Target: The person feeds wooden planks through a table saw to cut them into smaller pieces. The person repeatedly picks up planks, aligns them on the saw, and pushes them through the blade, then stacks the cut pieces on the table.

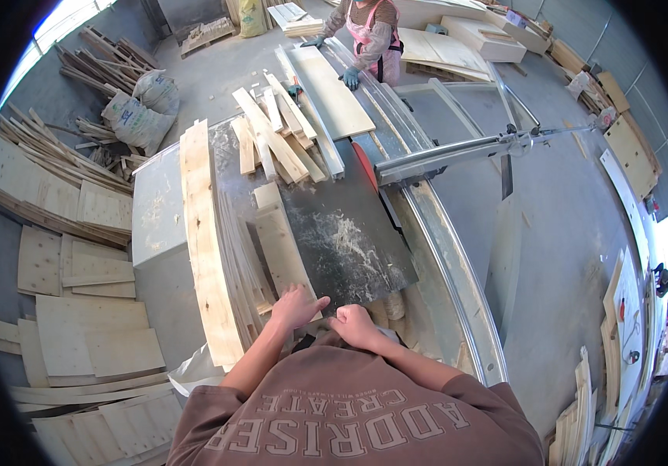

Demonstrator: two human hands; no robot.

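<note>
My left hand [295, 306] is at the near end of a pale wooden board [278, 237], its thumb stretched out to the right, away from the fingers. It appears to touch the board without gripping it. Just to its right, at the near edge of the dark saw table [341, 241], my right hand [354, 325] has its fingers curled in, and no object shows in them. A long knotty plank [203, 233] lies on a stack of boards left of my hands. Sawdust covers the table ahead.
Across the table a co-worker [374, 39] in gloves holds a wide board [330, 89] beside the red saw guard [365, 163]. A metal crossbar [458, 158] spans the sliding rail. Loose offcuts [275, 136] lie at the far left of the table; stacked panels [101, 334] stand left.
</note>
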